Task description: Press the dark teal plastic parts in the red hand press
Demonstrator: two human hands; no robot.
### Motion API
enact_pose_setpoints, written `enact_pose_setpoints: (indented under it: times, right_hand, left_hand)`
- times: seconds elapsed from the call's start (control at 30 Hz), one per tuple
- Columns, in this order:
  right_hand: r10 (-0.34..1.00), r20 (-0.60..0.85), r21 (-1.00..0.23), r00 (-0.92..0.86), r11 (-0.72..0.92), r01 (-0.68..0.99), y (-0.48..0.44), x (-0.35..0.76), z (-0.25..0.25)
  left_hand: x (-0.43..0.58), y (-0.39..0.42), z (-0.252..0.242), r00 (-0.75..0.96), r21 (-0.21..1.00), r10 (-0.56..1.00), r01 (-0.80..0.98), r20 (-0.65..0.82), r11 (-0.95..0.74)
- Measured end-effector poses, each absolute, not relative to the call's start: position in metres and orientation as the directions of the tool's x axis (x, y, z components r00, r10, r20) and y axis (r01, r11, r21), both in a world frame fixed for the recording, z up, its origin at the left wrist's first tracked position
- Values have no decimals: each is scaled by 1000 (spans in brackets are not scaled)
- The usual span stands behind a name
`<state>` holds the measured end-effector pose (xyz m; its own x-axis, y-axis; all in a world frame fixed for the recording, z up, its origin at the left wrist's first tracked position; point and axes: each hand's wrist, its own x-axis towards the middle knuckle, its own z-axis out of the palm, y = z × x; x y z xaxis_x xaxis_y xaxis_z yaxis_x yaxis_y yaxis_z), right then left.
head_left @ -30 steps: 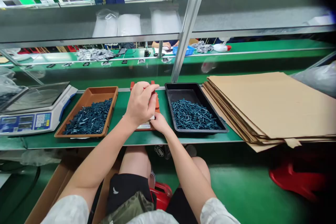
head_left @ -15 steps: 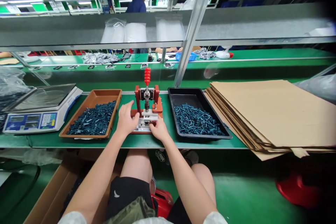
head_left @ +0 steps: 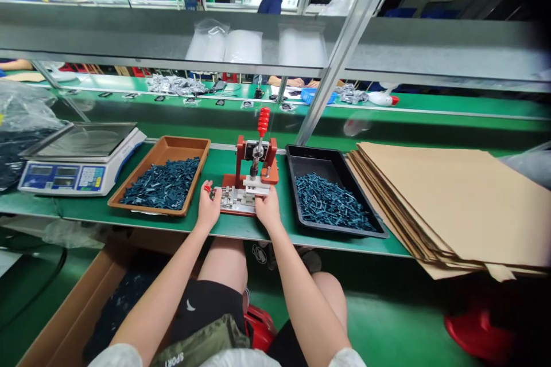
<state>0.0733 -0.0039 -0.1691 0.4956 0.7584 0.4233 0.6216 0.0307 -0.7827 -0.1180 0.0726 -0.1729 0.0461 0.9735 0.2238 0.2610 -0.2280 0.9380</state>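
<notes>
A toggle press (head_left: 257, 152) with a red upright handle (head_left: 263, 121) stands in front of me on the green bench. My left hand (head_left: 209, 207) is closed at the left end of its metal fixture (head_left: 235, 198), gripping a small red-tipped lever (head_left: 207, 188). At the fixture's right end, my right hand (head_left: 267, 209) is closed with the thumb against the metal; whatever its fingers hold is hidden. Left of the press lies a brown tray (head_left: 115, 202) of dark blue plastic pieces (head_left: 161, 183). To the right, a black tray (head_left: 312, 156) holds thin dark blue parts (head_left: 331, 203).
A weighing scale (head_left: 64, 179) sits at the left beside a plastic bag of dark pieces (head_left: 26, 137). Stacked cardboard sheets (head_left: 447, 200) cover the right side. A slanted metal post (head_left: 344, 57) rises behind the black tray. Plastic bags (head_left: 243, 47) lie on the shelf above.
My left hand has come down and closed on the red-tipped lever at the fixture's left. My right hand stays at the right end. The view has turned slightly left.
</notes>
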Motion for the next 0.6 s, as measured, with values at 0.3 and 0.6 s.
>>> enact_pose_setpoints:
  times: [0.3,0.6]
  right_hand:
    - [904,421,-755,71,306,579,-94,-38,-180]
    - [734,532,-670,421,61,740,-91,103,-135]
  left_hand:
    - [-178,-75,-196,356,978,912,53,-206,200]
    - [-359,-33,-195,170,546,912,835,-374,68]
